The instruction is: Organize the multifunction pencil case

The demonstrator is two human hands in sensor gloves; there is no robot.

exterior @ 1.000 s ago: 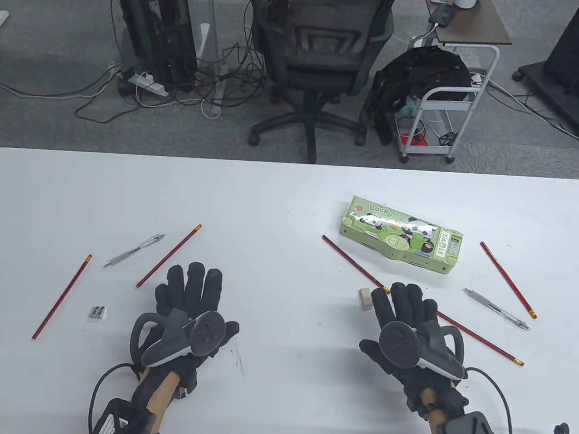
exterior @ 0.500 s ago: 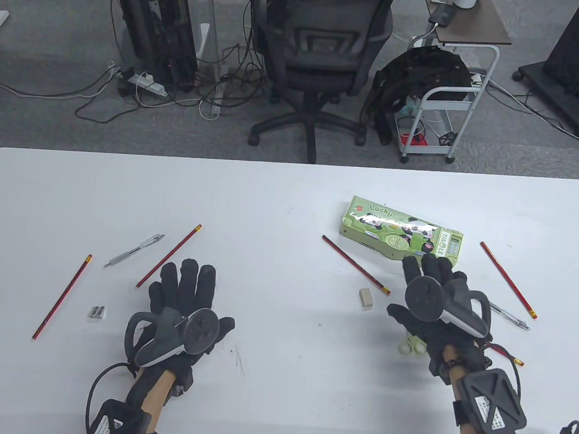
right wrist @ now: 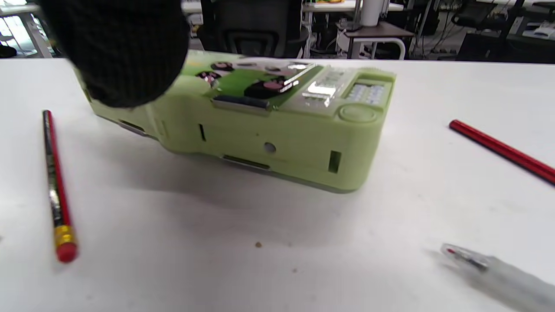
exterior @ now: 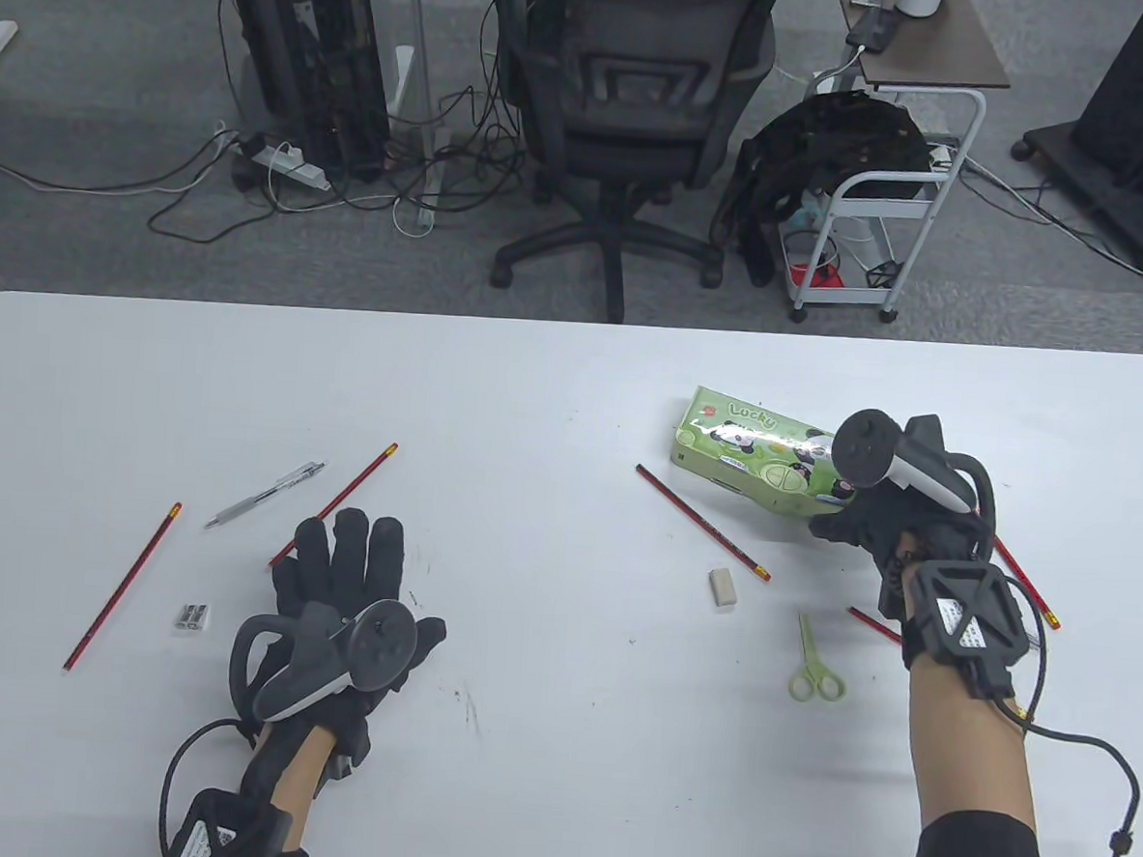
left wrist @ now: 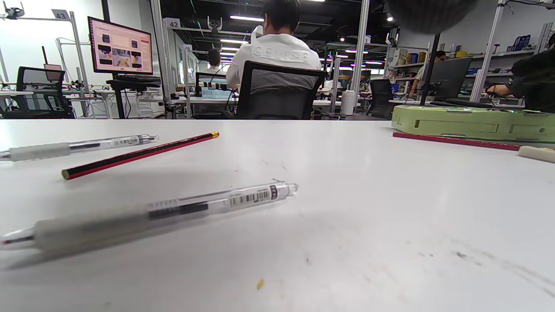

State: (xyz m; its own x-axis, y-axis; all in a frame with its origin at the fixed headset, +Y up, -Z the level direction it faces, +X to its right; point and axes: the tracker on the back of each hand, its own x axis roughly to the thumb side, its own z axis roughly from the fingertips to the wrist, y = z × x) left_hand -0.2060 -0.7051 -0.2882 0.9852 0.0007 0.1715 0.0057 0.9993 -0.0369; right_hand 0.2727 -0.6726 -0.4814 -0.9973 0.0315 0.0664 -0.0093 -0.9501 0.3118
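Observation:
The green panda pencil case lies closed at the right of the white table. My right hand is over its right end, and the tracker hides the fingers. In the right wrist view a gloved finger hangs by the pencil case; contact is unclear. My left hand lies flat with straight fingers, fingertips by the low end of a red pencil. Beside that pencil lies a clear pen. Another clear pen shows close in the left wrist view.
Pale green scissors, a white eraser and a red pencil lie near the case. Another red pencil passes under my right wrist. At far left lie a red pencil and a small sharpener.
My right hand moved up from the near table to the case's right end, uncovering the scissors. My left hand slid a little left and towards me.

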